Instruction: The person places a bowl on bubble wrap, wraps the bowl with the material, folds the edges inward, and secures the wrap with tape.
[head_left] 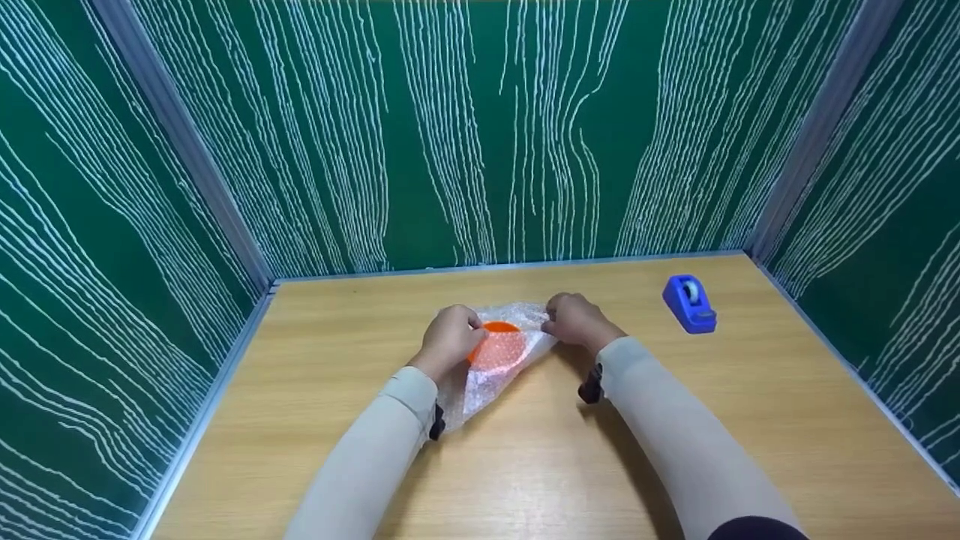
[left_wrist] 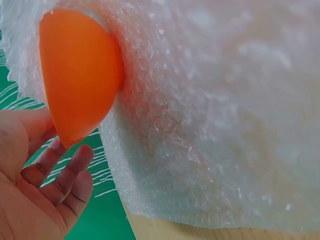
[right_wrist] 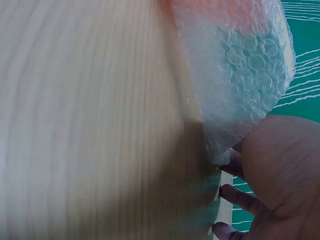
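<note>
The wooden tabletop (head_left: 495, 480) shows nearest, between the left sleeve (head_left: 360, 465) and right sleeve (head_left: 690, 435), both reaching forward. Left hand (head_left: 450, 335), fingers bent, grasps the edge of the orange item (head_left: 504, 351), mid-table, partly covered by bubble wrap (head_left: 487, 386). Right hand (head_left: 577, 321) pinches the wrap's corner. Blue tape dispenser (head_left: 690, 304) stands well apart, near the rear-right table edge; green wall (head_left: 630, 112) beyond.

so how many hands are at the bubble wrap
2: the left hand beside the orange bowl, the right hand at the far right corner of the bubble wrap. No others show.

Free tabletop (head_left: 300, 390) left of the bubble wrap (head_left: 486, 388), with a tape dispenser (head_left: 691, 306) as obstacle at right rear
</note>
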